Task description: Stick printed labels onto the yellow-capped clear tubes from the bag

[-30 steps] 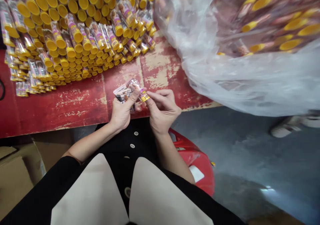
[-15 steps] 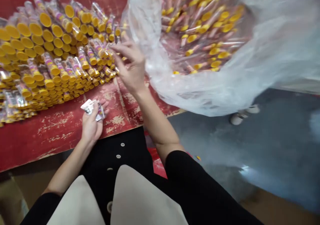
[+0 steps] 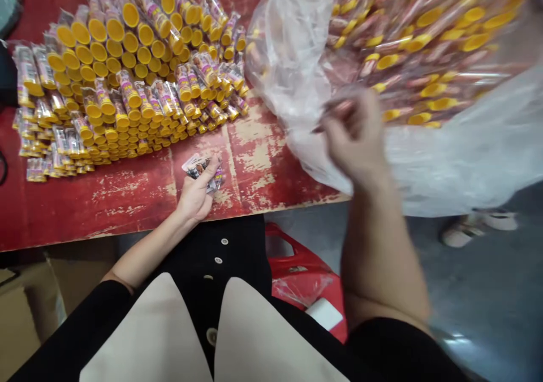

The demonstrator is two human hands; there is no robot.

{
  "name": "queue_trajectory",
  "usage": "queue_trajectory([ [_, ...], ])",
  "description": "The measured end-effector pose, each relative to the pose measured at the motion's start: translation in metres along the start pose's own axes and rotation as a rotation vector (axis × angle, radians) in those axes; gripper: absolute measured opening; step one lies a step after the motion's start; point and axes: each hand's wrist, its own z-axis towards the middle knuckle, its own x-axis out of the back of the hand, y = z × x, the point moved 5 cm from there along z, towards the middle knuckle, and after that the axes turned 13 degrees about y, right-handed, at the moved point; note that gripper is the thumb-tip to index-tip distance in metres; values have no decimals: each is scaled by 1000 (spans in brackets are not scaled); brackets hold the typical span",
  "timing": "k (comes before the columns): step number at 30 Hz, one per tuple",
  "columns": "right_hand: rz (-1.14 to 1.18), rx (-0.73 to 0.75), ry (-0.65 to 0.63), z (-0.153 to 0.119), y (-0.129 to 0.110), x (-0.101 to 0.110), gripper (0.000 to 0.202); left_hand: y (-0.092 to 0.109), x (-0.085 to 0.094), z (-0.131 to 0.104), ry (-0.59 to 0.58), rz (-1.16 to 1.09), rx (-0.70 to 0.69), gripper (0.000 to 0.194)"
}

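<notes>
My left hand is closed on a small bunch of printed labels, thumb on top, just above the table's front edge. My right hand is smeared by motion at the near side of a large clear plastic bag; its fingers look curled, and I cannot make out anything in them. Inside the bag lie many loose clear tubes with yellow caps. To the left, a big stack of yellow-capped tubes with printed labels lies on the table, caps facing me.
The red table has worn, peeling paint, and its front edge runs close to my body. Below it stands a red plastic stool with a white object on it. Cardboard sits under the table at left. Shoes show on the floor at right.
My right hand has moved right, from beside the stacked tubes to the plastic bag. My left hand still holds the labels. The view has shifted, bringing the red stool into sight.
</notes>
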Motion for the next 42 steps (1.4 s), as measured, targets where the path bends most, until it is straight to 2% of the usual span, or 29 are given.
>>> queue_trajectory([
  [3,55,-107,-147,-74,-29,-77,27,-2,1,-6,9,-65,-28,23],
  [5,110,-181,-83,-103,-36,-105,29,-2,4,-10,0,-75,-60,19],
  [7,180,-251,24,-116,-37,-115,31,-1,8,-12,12,-54,-112,19],
  [11,300,-378,165,-120,-35,-123,39,2,14,-12,67,-83,-229,29],
  [14,331,-458,194,-123,-34,-127,44,1,11,-11,106,-108,-205,35],
  [17,291,-416,72,-128,-38,-121,44,3,11,-12,131,-109,-106,35],
  [23,-86,42,-87,-143,-73,-81,40,7,16,-14,73,-128,25,35],
  [25,-161,137,-38,-146,-82,-75,40,5,16,-15,56,-128,50,35],
  [29,-256,272,79,-148,-96,-69,30,-2,15,-18,16,-80,99,36],
  [32,-264,345,103,-148,-103,-67,31,-3,15,-22,-12,-17,49,34],
  [40,-274,386,282,-151,-111,-55,47,0,14,-31,-118,52,-154,45],
  [42,-223,321,243,-152,-108,-55,48,0,12,-32,-135,69,-162,45],
])
